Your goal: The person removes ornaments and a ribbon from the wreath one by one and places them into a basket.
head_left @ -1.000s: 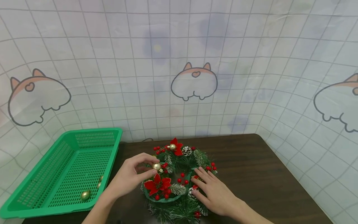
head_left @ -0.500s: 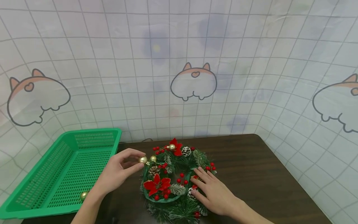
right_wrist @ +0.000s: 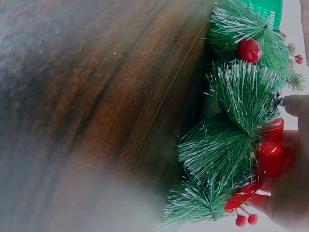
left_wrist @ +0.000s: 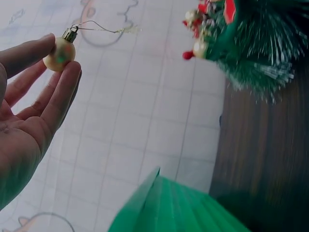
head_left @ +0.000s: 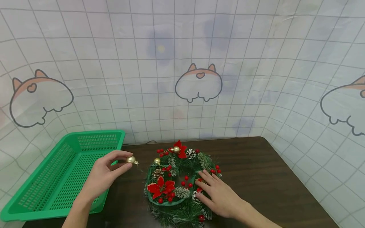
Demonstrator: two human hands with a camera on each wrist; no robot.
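Observation:
My left hand [head_left: 101,177] pinches a small gold ball [head_left: 131,160] between thumb and fingertips, held up left of the wreath. In the left wrist view the ball [left_wrist: 60,54] has a gold cap and a thin loop of string hanging free. The green wreath [head_left: 186,212] lies on the table with red flowers, berries and pinecones; two gold balls, one [head_left: 176,149] at its top and one [head_left: 157,161] at its upper left, sit on it. My right hand [head_left: 222,196] rests on the wreath's right side with fingers spread, over a red flower [right_wrist: 274,150].
A green plastic basket [head_left: 85,167] stands on the left side of the dark wooden table [head_left: 256,177], near my left forearm. A patterned cloth [head_left: 142,79] hangs behind and beside the table.
My left hand has moved left, away from the wreath, with the gold ball still in its fingers. The wreath's upper left has come into view. My right hand has stayed in place.

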